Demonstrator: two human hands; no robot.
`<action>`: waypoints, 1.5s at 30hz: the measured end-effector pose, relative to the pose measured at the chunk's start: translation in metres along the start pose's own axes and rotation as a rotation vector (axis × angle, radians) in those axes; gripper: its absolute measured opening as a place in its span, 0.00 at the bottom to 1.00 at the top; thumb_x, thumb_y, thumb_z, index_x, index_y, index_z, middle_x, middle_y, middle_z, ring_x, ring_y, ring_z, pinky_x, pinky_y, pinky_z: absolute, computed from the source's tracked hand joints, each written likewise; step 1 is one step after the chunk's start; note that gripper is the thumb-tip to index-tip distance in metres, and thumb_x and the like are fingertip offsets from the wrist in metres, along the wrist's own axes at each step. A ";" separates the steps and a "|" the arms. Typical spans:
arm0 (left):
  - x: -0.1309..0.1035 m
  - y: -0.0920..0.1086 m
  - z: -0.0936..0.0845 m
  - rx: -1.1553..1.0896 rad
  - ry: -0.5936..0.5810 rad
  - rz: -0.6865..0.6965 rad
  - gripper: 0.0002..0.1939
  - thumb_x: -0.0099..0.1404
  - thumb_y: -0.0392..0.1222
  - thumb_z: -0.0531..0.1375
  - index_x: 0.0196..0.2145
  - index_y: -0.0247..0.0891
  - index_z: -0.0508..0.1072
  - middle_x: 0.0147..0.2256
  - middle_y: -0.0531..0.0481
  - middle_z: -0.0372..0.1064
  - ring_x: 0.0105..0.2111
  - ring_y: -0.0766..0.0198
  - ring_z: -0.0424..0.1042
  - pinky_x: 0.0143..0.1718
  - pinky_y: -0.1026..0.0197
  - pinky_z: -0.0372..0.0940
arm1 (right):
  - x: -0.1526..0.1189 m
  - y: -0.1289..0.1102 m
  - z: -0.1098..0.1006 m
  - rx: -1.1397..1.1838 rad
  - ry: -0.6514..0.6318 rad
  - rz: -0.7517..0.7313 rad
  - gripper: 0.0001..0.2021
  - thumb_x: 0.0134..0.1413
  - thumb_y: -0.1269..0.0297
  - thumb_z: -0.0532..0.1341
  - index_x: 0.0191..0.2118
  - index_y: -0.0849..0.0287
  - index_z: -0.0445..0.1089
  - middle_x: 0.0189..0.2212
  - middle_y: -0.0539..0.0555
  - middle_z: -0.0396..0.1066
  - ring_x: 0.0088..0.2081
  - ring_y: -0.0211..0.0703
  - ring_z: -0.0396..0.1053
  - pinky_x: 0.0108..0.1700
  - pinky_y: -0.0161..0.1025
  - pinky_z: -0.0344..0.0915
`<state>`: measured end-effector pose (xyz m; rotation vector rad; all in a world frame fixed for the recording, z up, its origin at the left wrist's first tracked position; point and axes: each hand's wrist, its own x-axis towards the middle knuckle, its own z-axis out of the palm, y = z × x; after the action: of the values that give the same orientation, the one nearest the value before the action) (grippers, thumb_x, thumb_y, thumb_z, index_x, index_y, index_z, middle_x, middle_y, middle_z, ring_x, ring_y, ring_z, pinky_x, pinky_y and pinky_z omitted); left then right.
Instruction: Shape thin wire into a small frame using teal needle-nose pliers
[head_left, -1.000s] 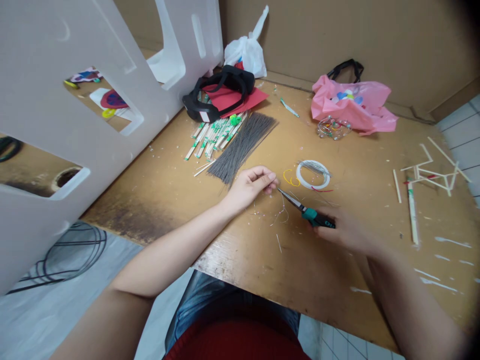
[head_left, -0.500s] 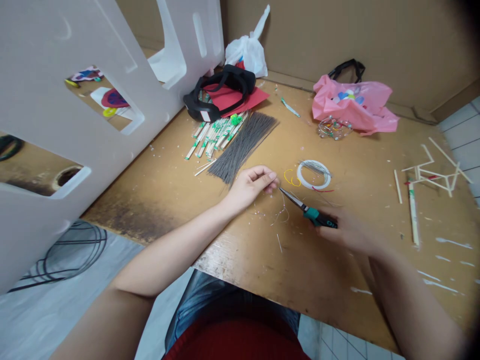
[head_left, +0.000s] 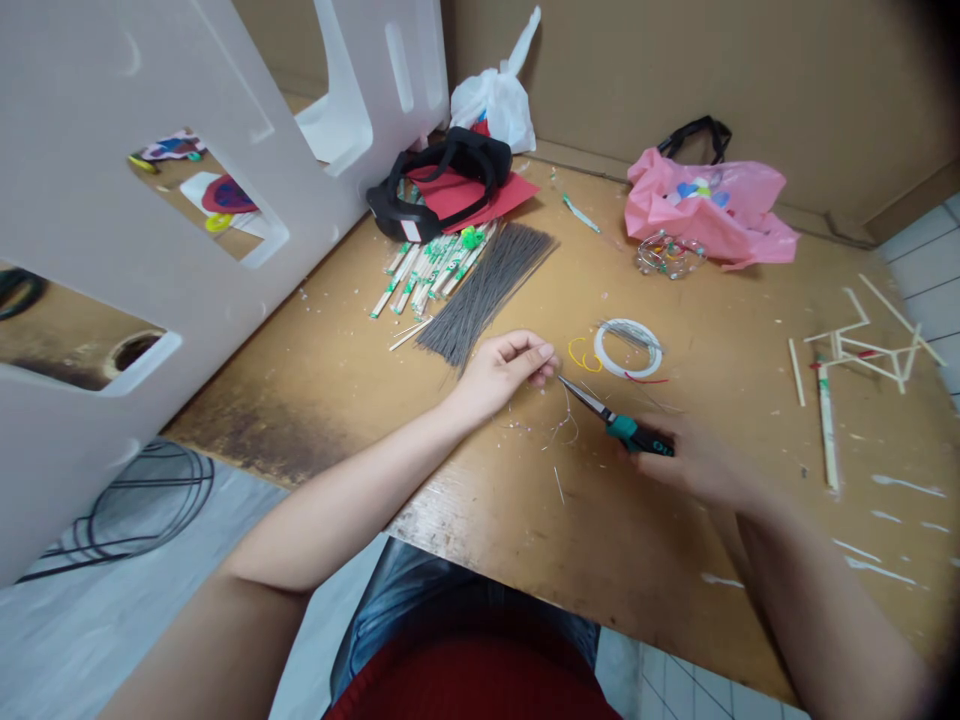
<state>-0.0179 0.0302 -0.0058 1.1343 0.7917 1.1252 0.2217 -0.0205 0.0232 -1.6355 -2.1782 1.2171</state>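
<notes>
Over the middle of the wooden table, my left hand pinches a thin wire strung with small beads, which hangs below the fingers. My right hand is closed round the green and black handles of long-nose pliers. The pliers' tip points left and lies right by my left fingertips, at the wire; whether the jaws grip it is too small to tell. Just beyond the pliers lies a white ring-shaped coil with thin wires across it. A yellow wire loop rests beside the coil.
A bundle of grey wires and wrapped chopsticks lie beyond my left hand, near a black headset. At the back stands a pink bag beside a beaded wire piece. Joined sticks lie right. A white plastic panel borders the left.
</notes>
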 end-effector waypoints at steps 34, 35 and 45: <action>-0.002 -0.003 0.002 -0.180 -0.129 0.123 0.13 0.60 0.48 0.59 0.25 0.37 0.65 0.25 0.52 0.63 0.29 0.65 0.65 0.37 0.60 0.61 | -0.001 -0.008 0.008 0.923 -0.253 -0.044 0.20 0.40 0.62 0.58 0.44 0.54 0.66 0.42 0.56 0.70 0.37 0.48 0.69 0.38 0.44 0.63; -0.003 -0.003 0.002 -0.140 -0.142 0.136 0.13 0.61 0.47 0.59 0.25 0.37 0.66 0.25 0.51 0.64 0.30 0.65 0.65 0.38 0.59 0.61 | -0.003 -0.013 0.010 0.943 -0.287 -0.057 0.20 0.39 0.62 0.58 0.44 0.54 0.67 0.40 0.56 0.70 0.36 0.48 0.69 0.38 0.44 0.63; -0.007 -0.004 0.003 -0.090 -0.168 0.151 0.10 0.60 0.44 0.60 0.25 0.35 0.69 0.30 0.49 0.66 0.31 0.65 0.67 0.39 0.59 0.62 | -0.003 -0.019 0.020 0.943 -0.280 -0.089 0.25 0.41 0.62 0.59 0.50 0.60 0.67 0.29 0.54 0.70 0.33 0.45 0.66 0.35 0.41 0.59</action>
<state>-0.0162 0.0228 -0.0089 1.2108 0.5275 1.1619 0.1979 -0.0350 0.0240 -0.9865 -1.3459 2.0772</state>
